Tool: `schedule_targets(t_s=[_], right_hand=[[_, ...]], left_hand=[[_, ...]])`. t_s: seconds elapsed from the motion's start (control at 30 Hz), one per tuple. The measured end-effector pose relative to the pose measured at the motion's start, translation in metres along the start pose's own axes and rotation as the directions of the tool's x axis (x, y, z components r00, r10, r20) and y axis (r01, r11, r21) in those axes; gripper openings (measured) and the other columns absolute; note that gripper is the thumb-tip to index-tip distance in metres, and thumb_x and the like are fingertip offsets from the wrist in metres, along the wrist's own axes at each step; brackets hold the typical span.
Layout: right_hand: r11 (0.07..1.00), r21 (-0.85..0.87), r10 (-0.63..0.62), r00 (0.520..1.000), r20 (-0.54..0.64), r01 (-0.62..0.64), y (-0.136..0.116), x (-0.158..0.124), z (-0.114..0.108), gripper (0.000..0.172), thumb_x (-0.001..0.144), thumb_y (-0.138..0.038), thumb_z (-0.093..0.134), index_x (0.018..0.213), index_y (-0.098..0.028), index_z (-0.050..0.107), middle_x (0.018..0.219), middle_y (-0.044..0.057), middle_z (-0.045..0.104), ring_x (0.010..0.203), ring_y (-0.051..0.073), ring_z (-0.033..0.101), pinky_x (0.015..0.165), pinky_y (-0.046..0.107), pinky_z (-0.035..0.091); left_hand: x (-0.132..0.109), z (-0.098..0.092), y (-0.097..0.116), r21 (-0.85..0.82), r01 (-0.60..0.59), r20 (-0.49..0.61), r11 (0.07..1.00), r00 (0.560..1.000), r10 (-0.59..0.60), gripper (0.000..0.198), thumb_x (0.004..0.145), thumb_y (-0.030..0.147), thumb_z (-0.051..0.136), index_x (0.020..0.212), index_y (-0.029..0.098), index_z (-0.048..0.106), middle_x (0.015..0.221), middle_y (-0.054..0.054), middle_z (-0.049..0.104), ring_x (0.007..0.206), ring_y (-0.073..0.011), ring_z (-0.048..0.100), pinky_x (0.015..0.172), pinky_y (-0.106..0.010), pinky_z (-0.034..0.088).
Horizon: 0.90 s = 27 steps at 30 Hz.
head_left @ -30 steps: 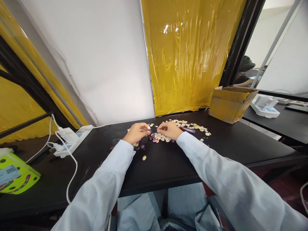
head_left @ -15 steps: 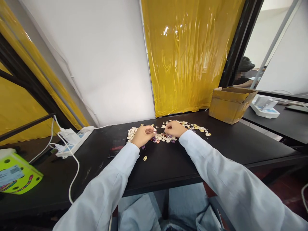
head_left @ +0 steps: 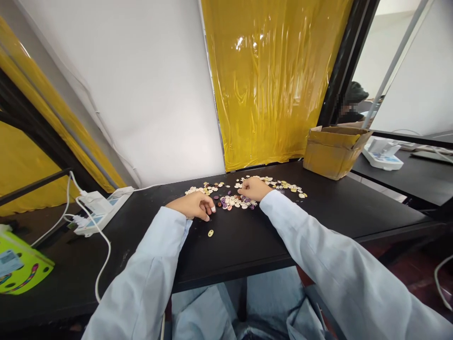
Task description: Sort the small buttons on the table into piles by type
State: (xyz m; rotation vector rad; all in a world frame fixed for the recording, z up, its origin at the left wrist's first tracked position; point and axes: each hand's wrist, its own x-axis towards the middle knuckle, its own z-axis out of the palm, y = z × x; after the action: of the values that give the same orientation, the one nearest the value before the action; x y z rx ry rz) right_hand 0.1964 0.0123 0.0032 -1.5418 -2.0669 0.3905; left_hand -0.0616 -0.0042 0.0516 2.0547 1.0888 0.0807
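Button-like pieces (head_left: 238,204) strewn across a black table (head_left: 240,245)
Right hand (head_left: 254,189) in a pinch among them, contents unseen; left hand (head_left: 194,206) half-curled, seemingly empty; picking pieces seems the step, the next calling for a precise grip

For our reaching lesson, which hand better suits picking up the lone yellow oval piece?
Probably the left hand: its fingers are near the yellow oval piece; the right hand is farther.

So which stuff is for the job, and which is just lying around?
Seems part of it:
pieces
left hand and right hand, close by them

Seems just lying around:
box
power strip
green container
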Motion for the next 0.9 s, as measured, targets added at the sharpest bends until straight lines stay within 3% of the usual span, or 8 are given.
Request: schedule_targets(t_s=[0.2,0.3,0.43,0.5,0.57,0.77,0.9], right_hand=[[0.999,0.036,0.009,1.0,0.013,-0.009,-0.003,-0.002,0.0,0.022,0.074,-0.03,0.059,0.057,-0.016,0.061,0.055,0.002,0.06,0.054,0.012,0.052,0.054,0.024,0.034],[0.993,0.114,-0.02,1.0,0.004,0.02,-0.004,-0.003,0.0,0.022,0.075,-0.03,0.059,0.058,-0.016,0.061,0.054,0.001,0.06,0.053,0.012,0.052,0.053,0.023,0.035],[0.94,0.323,-0.131,0.99,0.042,0.111,-0.01,-0.005,0.003,0.027,0.076,-0.039,0.061,0.064,-0.014,0.064,0.059,0.001,0.062,0.055,0.011,0.053,0.053,0.022,0.037],[0.899,0.407,-0.206,0.976,0.071,0.16,-0.014,-0.006,0.005,0.03,0.073,-0.043,0.064,0.068,-0.014,0.066,0.061,0.001,0.062,0.056,0.011,0.053,0.053,0.022,0.038],[0.878,0.442,-0.246,0.966,0.082,0.186,-0.016,-0.006,0.008,0.028,0.071,-0.041,0.066,0.069,-0.013,0.066,0.06,0.001,0.061,0.055,0.011,0.052,0.052,0.022,0.037],[0.891,0.4,-0.255,0.966,0.051,0.214,-0.016,-0.005,0.006,0.016,0.07,-0.028,0.061,0.065,-0.013,0.064,0.057,-0.001,0.059,0.053,0.009,0.05,0.052,0.021,0.037],[0.949,0.292,-0.131,0.991,0.03,0.117,-0.01,-0.003,-0.004,0.013,0.068,-0.024,0.061,0.06,-0.014,0.063,0.056,0.0,0.061,0.053,0.011,0.053,0.051,0.021,0.038]], left_hand=[[0.007,0.004,-0.007,-0.02,-0.011,-0.061,1.0,0.998,0.01,0.026,0.051,0.016,0.078,0.077,0.015,0.07,0.069,-0.004,0.07,0.069,-0.0185,0.068,0.059,-0.023,0.051],[0.012,0.007,-0.007,-0.08,-0.094,-0.115,0.992,0.99,0.085,0.024,0.054,0.018,0.079,0.076,0.014,0.07,0.072,-0.006,0.071,0.071,-0.0192,0.068,0.062,-0.026,0.052],[0.024,0.018,-0.003,-0.205,-0.313,-0.335,0.927,0.913,0.234,0.027,0.06,0.021,0.078,0.084,0.013,0.067,0.082,-0.007,0.071,0.079,-0.0186,0.068,0.078,-0.032,0.053],[0.032,0.027,0.001,-0.261,-0.367,-0.427,0.893,0.873,0.235,0.03,0.062,0.021,0.078,0.088,0.012,0.065,0.084,-0.008,0.07,0.08,-0.0189,0.067,0.078,-0.033,0.054],[0.037,0.036,0.004,-0.302,-0.387,-0.457,0.871,0.861,0.224,0.031,0.064,0.021,0.077,0.09,0.012,0.064,0.087,-0.009,0.07,0.082,-0.0188,0.067,0.08,-0.034,0.053],[0.044,0.047,0.004,-0.374,-0.398,-0.506,0.838,0.845,0.176,0.035,0.063,0.022,0.077,0.093,0.012,0.062,0.09,-0.008,0.069,0.079,-0.0164,0.066,0.076,-0.032,0.053],[0.044,0.042,-0.001,-0.342,-0.423,-0.583,0.839,0.796,0.164,0.034,0.062,0.023,0.078,0.09,0.013,0.062,0.094,-0.009,0.069,0.083,-0.0176,0.066,0.082,-0.034,0.052]])
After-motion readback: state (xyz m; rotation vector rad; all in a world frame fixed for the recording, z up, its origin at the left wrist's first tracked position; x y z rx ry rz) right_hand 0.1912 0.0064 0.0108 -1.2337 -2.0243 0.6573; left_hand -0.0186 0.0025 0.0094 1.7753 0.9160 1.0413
